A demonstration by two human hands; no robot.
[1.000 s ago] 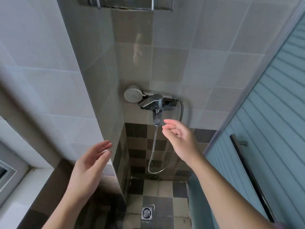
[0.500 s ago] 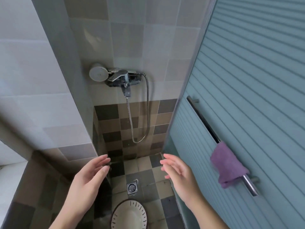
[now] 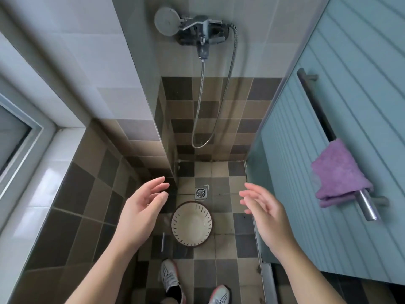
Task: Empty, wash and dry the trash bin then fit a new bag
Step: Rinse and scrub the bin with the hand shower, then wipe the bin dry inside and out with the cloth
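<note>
A round cream trash bin [image 3: 192, 223] with a dark rim and slotted sides stands upright and empty on the checkered shower floor, seen from above. My left hand [image 3: 142, 210] hovers above and left of it, fingers relaxed, holding nothing. My right hand [image 3: 264, 212] hovers above and right of it, palm facing inward, fingers loose and empty. Neither hand touches the bin.
A shower mixer tap [image 3: 201, 32] with shower head [image 3: 167, 21] and hose [image 3: 221, 106] is on the back wall. A floor drain [image 3: 200, 192] lies just behind the bin. A purple cloth [image 3: 338, 174] hangs on the glass door's handle bar [image 3: 363, 204]. My shoes [image 3: 169, 279] are below.
The view has tilted down from the tap to the floor, bringing the bin fully into sight. My right hand has dropped away from the tap; both hands now hang over the bin.
</note>
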